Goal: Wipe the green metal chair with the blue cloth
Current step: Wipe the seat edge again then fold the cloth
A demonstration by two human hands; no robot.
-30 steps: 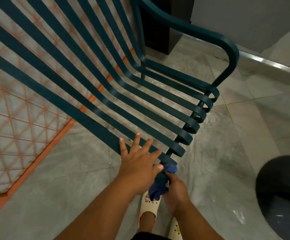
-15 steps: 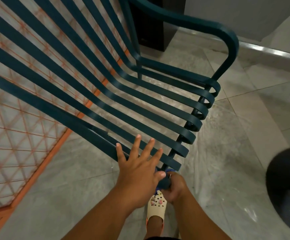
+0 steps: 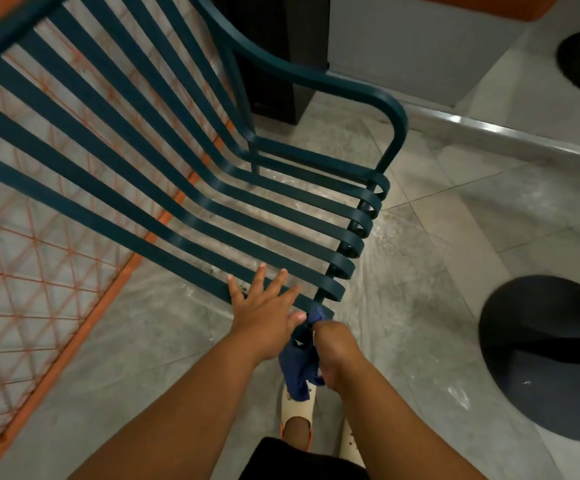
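From the head view, my left hand [image 3: 264,308] lies flat, fingers spread, on the nearest slat of the one green chair [image 3: 191,216]. At five o'clock from it, my right hand [image 3: 333,351] is fisted around the one blue cloth [image 3: 297,367], against the slat's front end.

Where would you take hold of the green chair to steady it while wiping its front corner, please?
Grip the armrest from above: its rounded tube arches clear of the seat slats, leaving room for fingers to wrap, whereas the slats are flat and thin. It probably gives firmer leverage than the left hand pressing flat.
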